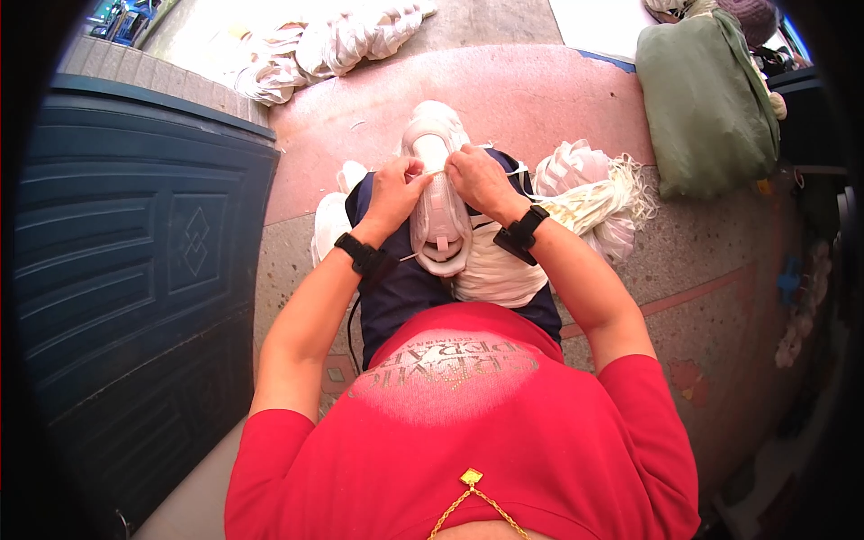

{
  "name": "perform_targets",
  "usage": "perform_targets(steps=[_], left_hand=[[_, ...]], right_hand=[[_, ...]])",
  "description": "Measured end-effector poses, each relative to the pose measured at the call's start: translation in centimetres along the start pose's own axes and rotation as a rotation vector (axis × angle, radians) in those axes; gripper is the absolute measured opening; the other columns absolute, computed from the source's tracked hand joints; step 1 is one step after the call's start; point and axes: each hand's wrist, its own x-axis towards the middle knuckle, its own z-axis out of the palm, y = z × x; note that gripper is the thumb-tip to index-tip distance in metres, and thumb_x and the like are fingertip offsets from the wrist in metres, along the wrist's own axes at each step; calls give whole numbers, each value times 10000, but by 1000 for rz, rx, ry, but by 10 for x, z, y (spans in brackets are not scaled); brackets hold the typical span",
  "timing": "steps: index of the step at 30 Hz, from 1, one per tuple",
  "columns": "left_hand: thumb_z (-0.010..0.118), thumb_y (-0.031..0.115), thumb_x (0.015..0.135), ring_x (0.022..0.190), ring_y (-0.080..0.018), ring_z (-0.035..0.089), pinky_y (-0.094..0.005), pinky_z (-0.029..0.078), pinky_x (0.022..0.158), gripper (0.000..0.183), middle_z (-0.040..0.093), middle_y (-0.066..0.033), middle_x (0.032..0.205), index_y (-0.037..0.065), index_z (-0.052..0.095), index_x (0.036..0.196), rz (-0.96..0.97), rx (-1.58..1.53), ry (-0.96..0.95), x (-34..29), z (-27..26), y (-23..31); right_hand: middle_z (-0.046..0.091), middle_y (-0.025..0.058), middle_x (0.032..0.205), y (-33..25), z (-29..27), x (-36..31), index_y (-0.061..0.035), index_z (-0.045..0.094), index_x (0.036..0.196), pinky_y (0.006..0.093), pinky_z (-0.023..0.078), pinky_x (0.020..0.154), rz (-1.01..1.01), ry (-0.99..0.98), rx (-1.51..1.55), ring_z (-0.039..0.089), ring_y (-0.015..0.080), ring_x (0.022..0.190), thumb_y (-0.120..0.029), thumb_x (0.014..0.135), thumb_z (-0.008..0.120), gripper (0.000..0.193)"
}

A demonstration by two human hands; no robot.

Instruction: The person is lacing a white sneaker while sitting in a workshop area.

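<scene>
A white and pale pink shoe (439, 220) rests lengthwise between my knees, its toe pointing away from me and its heel opening toward me. My left hand (394, 191) is closed at the shoe's left side, thumb and fingers pinching a thin white shoelace (434, 172). Across from it, my right hand (483, 183) pinches the lace at the right edge of the lacing. The lace runs over the tongue between both hands; its exact path through the eyelets is too small to make out. A bundle of white laces (504, 281) lies on my right thigh.
More white laces (621, 193) hang beside my right knee, near pale wrapped shoes (576, 166). White shoes (331, 225) stand by my left knee. Farther out are bundled white shoes (346, 45), a green sack (706, 108) and a dark blue door (144, 234).
</scene>
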Motion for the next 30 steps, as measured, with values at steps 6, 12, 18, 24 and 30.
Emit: perform_targets(steps=[6,12,18,24,30], left_hand=[[633,128,736,686,-148,589,-253,469,646,233,625,-95,770,-12,603,919,-20,-74,-67,-6,-5,-6],[643,131,727,684,-145,594,-255,475,649,260,628,-98,773,-18,600,937,-39,-64,-41,-6,-3,1],[647,139,723,691,-141,597,-255,476,650,268,630,-100,781,-8,605,943,-35,-82,-34,-4,-2,-2],[607,81,717,712,-317,567,-356,458,647,123,577,-157,742,4,586,810,360,162,28,5,-2,-7],[537,62,706,708,-316,522,-390,446,648,71,518,-145,719,29,499,755,693,427,-133,20,-8,-13]], right_hand=[[532,173,827,-7,5,-5,-1,563,767,409,446,689,-116,60,-91,530,340,823,-90,755,510,105],[533,171,804,-8,15,1,3,554,758,411,445,679,-51,176,-39,536,337,797,-53,723,522,73],[550,187,808,-14,15,2,-10,548,786,424,438,681,1,88,5,542,354,805,-33,723,514,76],[568,211,806,-17,7,7,-20,486,918,437,427,673,-91,23,144,544,389,790,-41,751,481,168],[585,213,815,-8,5,3,-37,489,971,437,436,680,-41,81,129,554,384,809,-113,763,530,225]])
